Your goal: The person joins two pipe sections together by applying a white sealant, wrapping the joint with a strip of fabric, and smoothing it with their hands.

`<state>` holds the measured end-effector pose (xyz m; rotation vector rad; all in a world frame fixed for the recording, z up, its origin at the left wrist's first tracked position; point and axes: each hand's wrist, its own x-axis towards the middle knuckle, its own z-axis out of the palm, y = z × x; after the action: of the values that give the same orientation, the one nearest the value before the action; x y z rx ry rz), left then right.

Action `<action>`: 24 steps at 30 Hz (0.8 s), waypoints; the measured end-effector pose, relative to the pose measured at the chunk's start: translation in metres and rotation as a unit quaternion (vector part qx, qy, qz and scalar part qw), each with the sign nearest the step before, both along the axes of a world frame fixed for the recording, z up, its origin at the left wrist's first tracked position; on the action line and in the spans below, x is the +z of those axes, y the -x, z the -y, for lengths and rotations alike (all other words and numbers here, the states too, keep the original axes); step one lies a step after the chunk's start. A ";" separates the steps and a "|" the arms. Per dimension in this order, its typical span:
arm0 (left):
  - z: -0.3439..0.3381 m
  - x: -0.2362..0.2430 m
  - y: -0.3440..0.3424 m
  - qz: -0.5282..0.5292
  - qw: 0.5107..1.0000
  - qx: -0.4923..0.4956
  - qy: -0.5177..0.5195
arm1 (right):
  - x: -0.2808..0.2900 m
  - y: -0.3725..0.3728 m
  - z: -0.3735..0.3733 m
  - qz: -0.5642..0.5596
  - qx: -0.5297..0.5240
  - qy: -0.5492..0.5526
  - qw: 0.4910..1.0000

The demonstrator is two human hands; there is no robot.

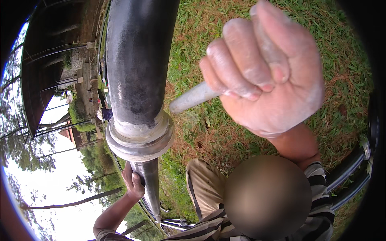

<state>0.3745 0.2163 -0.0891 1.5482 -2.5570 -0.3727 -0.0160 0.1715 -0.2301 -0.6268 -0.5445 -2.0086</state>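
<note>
A thick black tube (138,52) runs down the left-centre, with a pale-smeared ring-shaped collar (140,138) around it. Beneath the collar the tube continues as a narrower tapering section (149,186). My left hand (134,182) is closed around that section just under the collar, its thumb showing and its other fingers partly hidden. My right hand (261,68), dusted whitish, is raised close to the view with the fingers curled into a fist around a grey rod (195,97). The rod's blunt end points left, close beside the tube above the collar; whether they touch I cannot tell.
Grass with dry brown needles (337,48) covers the ground at the right. My bent knee in tan trousers (205,182) is low in the middle. Bent dark tubes (350,178) lie at the right edge. At the far left are a dark roof (40,72), trees and bright sky.
</note>
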 end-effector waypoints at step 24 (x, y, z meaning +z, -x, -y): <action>0.001 0.002 0.004 0.007 1.000 0.004 -0.020 | 0.011 -0.043 -0.007 -0.062 -0.005 -0.158 0.986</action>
<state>0.3707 0.2155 -0.0874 1.5795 -2.5690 -0.4158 0.0270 0.1782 -0.2195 -0.5535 -0.1435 -1.9945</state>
